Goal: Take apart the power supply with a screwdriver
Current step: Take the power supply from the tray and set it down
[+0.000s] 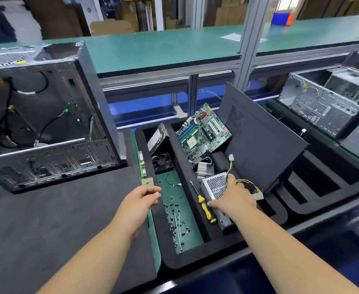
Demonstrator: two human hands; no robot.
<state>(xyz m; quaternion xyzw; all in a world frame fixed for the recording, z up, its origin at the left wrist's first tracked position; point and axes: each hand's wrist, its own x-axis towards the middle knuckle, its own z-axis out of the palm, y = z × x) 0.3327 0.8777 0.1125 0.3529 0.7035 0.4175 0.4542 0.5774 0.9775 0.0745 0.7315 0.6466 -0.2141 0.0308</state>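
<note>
Right hand (233, 196), grip curled over the perforated silver metal power supply (214, 185) in the black foam tray (195, 247); yellow-handled screwdriver (205, 205) at its 9 o'clock. Left hand (143, 197), relaxed, holds nothing. Risk: yellow-black cable bundle (251, 185) at 3 o'clock may snag on lifting.

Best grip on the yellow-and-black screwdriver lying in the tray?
Probably the yellow-and-black screwdriver's thick handle, taken from above and its open left side. It lies flat on the black foam divider, shaft pointing away; the right hand and silver perforated power supply crowd the right.
</note>
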